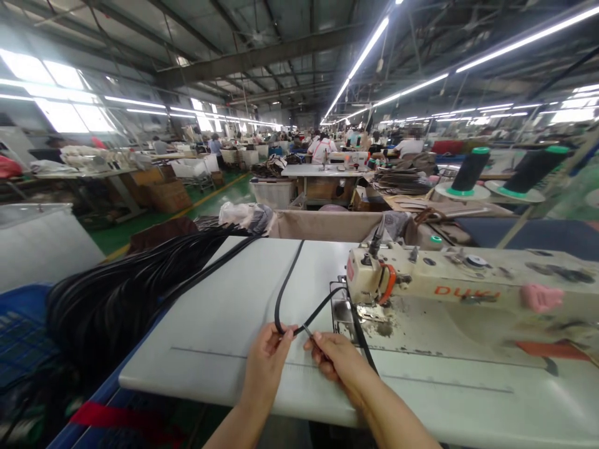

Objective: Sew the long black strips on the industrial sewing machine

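A long black strap (286, 287) runs over the white sewing table (210, 324), bends near the front and goes back up to the sewing machine (421, 280). My left hand (270, 349) pinches the strap at its bend, fingers closed. Close by on the right, my right hand (331, 357) is closed round a small, thin metal tool (307, 332), whose tip touches the strap. The tool's exact kind is too small to tell. Another length of black strap hangs beside the needle area and passes behind my right wrist.
A big bundle of black straps (107, 293) lies over the table's left side, above a blue basket (23, 330). Thread cones (470, 171) stand at the right. A fabric-lined bin (327, 226) sits behind the table. People work farther back.
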A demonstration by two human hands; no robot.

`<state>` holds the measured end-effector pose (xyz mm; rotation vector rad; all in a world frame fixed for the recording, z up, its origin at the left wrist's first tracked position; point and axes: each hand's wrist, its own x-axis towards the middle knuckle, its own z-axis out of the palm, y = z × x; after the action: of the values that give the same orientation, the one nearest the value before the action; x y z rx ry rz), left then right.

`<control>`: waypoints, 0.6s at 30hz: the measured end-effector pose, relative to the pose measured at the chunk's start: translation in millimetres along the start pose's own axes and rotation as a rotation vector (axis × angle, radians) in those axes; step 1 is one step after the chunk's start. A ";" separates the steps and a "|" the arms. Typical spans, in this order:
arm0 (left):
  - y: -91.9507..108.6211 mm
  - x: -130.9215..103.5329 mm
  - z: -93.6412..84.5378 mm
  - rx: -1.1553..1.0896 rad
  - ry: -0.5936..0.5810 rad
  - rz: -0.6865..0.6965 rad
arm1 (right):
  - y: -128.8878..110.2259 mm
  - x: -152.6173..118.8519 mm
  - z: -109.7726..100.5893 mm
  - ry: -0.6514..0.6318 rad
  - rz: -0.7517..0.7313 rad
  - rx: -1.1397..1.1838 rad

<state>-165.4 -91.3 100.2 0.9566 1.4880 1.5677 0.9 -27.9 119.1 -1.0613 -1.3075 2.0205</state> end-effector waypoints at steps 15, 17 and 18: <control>-1.5 -2.4 -42.1 0.180 -0.059 0.006 | -2.6 -34.3 -32.6 0.546 -0.373 -1.194; -6.1 2.0 -52.3 0.212 -0.073 0.009 | 3.0 -44.7 -44.1 0.674 -0.328 -1.516; -8.5 4.5 -57.6 0.232 -0.083 0.010 | 6.2 -48.7 -48.8 0.690 -0.265 -1.597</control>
<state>-219.0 -111.8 89.5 1.1476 1.6333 1.3654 68.7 -41.7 118.5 -1.7370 -2.3245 -0.0296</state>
